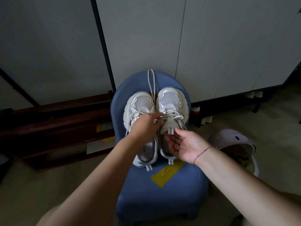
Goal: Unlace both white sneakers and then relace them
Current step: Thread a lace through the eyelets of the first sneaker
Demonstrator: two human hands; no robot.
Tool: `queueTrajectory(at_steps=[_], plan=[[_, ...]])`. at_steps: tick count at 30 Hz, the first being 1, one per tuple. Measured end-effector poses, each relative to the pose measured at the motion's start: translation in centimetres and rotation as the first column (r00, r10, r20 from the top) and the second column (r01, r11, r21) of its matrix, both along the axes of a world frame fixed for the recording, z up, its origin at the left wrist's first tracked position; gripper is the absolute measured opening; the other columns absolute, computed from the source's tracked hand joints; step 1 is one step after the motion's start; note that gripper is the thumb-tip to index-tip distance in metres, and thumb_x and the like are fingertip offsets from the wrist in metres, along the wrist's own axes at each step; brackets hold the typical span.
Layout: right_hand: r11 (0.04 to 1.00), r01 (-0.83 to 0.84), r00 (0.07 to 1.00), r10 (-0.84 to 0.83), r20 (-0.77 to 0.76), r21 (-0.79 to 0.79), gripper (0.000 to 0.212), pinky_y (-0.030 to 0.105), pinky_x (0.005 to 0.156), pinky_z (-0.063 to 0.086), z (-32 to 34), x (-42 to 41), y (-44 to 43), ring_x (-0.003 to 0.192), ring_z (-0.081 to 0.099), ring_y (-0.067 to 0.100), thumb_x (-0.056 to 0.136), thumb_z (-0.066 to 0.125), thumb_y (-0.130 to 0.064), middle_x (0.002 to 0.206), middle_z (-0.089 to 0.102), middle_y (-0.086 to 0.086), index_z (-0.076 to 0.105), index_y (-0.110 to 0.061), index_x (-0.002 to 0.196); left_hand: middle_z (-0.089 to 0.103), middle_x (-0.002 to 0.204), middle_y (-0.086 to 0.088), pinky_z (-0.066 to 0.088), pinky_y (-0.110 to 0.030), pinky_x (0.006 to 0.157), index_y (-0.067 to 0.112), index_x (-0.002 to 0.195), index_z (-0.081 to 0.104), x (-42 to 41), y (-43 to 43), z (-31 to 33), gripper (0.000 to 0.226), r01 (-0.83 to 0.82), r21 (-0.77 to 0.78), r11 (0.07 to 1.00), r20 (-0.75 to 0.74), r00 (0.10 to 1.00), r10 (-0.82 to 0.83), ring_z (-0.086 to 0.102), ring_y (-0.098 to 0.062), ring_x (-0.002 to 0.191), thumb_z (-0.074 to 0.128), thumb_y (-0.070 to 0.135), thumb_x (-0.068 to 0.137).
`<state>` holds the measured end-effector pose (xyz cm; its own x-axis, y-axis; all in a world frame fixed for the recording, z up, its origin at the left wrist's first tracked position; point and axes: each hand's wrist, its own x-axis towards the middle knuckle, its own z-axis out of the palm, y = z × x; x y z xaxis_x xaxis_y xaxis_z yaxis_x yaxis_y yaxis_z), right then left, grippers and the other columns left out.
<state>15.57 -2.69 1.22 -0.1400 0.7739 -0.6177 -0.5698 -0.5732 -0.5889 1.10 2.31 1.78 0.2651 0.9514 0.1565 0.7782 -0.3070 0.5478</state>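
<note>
White sneakers (pixel 141 104) sit on a blue chair (pixel 162 190) — left hand (pixel 146 126) pinches a lace (pixel 157 119), right hand (pixel 187 144) spread wide, palm up.

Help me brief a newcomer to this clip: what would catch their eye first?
Two white sneakers sit side by side on a blue chair, toes pointing away. The left hand pinches the laces at the middle, while the right hand lies open, palm up, at the right shoe's collar. One loose lace trails up over the chair's far edge.
</note>
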Motion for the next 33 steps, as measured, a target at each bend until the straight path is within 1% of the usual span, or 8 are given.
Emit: queueTrajectory(at_steps=[6, 12, 15, 19, 22, 25, 28, 33], plan=[[0.999, -0.038, 0.997, 0.037, 0.073, 0.005, 0.021, 0.015, 0.046, 0.046, -0.2, 0.3, 0.0, 0.061, 0.065, 0.011, 0.095, 0.052, -0.024, 0.06, 0.069, 0.0, 0.058, -0.012, 0.079, 0.072, 0.084, -0.007, 0.05, -0.033, 0.071, 0.01, 0.087, 0.074, -0.4, 0.3, 0.2, 0.013, -0.118, 0.053, 0.992, 0.11, 0.988, 0.112, 0.064, -0.023, 0.081, 0.068, 0.022, 0.088], [0.993, -0.116, 0.978, 0.112, 0.177, 0.008, 0.02, 0.013, 0.043, 0.043, -0.4, 0.6, 0.2, 0.048, 0.063, 0.004, 0.095, 0.052, -0.025, 0.063, 0.071, -0.002, 0.06, -0.014, 0.081, 0.068, 0.076, -0.002, 0.041, -0.027, 0.056, 0.011, 0.088, 0.076, -3.4, 0.7, 1.6, 0.016, -0.403, 0.107, 0.909, 0.205, 0.903, 0.377, 0.06, -0.018, 0.073, 0.063, 0.021, 0.091], [0.987, -0.161, 0.963, 0.159, 0.216, -0.009, 0.024, 0.015, 0.045, 0.042, -0.4, 0.6, 0.2, 0.056, 0.063, 0.007, 0.096, 0.051, -0.03, 0.064, 0.071, -0.002, 0.061, -0.014, 0.082, 0.057, 0.066, 0.002, 0.031, -0.021, 0.049, 0.012, 0.087, 0.075, -4.6, 0.8, 1.9, 0.017, -0.497, 0.076, 0.864, 0.184, 0.859, 0.478, 0.055, -0.018, 0.068, 0.064, 0.025, 0.089], [0.897, -0.43, 0.765, 0.422, 0.486, -0.102, 0.047, 0.016, 0.042, 0.036, 1.0, 1.7, 0.0, 0.047, 0.055, 0.008, 0.095, 0.042, -0.049, 0.053, 0.064, 0.001, 0.059, -0.012, 0.072, 0.068, 0.103, -0.003, 0.039, -0.027, 0.063, 0.015, 0.104, 0.072, -4.2, 0.5, 1.6, 0.026, -0.434, 0.068, 0.898, 0.117, 0.898, 0.425, 0.063, -0.022, 0.085, 0.063, 0.036, 0.092], [0.93, -0.355, 0.564, 0.132, 0.815, 0.095, 0.044, 0.012, 0.033, 0.028, 1.4, 3.9, 1.4, 0.032, 0.041, 0.006, 0.097, 0.049, -0.037, 0.048, 0.053, 0.003, 0.054, -0.011, 0.061, 0.061, 0.122, -0.004, 0.039, -0.027, 0.074, 0.017, 0.117, 0.068, -3.5, 0.3, 1.5, 0.034, -0.391, 0.079, 0.917, 0.153, 0.914, 0.376, 0.062, -0.022, 0.099, 0.063, 0.039, 0.092], [0.893, -0.268, 0.473, -0.205, 0.857, 0.361, 0.011, 0.018, 0.065, 0.046, 1.1, 5.8, 3.2, 0.072, 0.058, 0.014, 0.094, 0.054, -0.016, 0.082, 0.061, 0.005, 0.064, -0.011, 0.091, 0.066, 0.112, -0.002, 0.041, -0.025, 0.074, 0.015, 0.11, 0.07, -1.9, -0.3, 1.8, 0.027, -0.319, 0.051, 0.947, 0.234, 0.925, 0.299, 0.062, -0.017, 0.094, 0.061, 0.033, 0.094], [0.857, -0.425, 0.525, -0.029, 0.85, 0.292, 0.041, 0.031, 0.102, 0.039, -0.9, 6.0, 3.9, 0.115, 0.051, 0.017, 0.092, 0.056, -0.008, 0.119, 0.056, 0.006, 0.046, -0.009, 0.132, 0.067, 0.084, 0.004, 0.039, -0.023, 0.061, 0.014, 0.1, 0.072, 0.0, -1.2, 1.6, 0.023, -0.239, -0.021, 0.971, 0.317, 0.92, 0.233, 0.057, -0.01, 0.069, 0.058, 0.032, 0.095], [0.842, -0.511, 0.348, 0.018, 0.938, 0.173, 0.021, 0.042, 0.097, 0.046, -2.3, 5.5, 3.8, 0.107, 0.057, 0.021, 0.088, 0.062, -0.024, 0.115, 0.062, 0.002, 0.053, -0.026, 0.107, 0.068, 0.072, -0.012, 0.05, -0.035, 0.063, 0.005, 0.088, 0.07, 2.7, -2.2, 0.6, 0.03, -0.091, -0.162, 0.983, 0.48, 0.863, 0.159, 0.057, -0.017, 0.06, 0.056, 0.029, 0.098]])
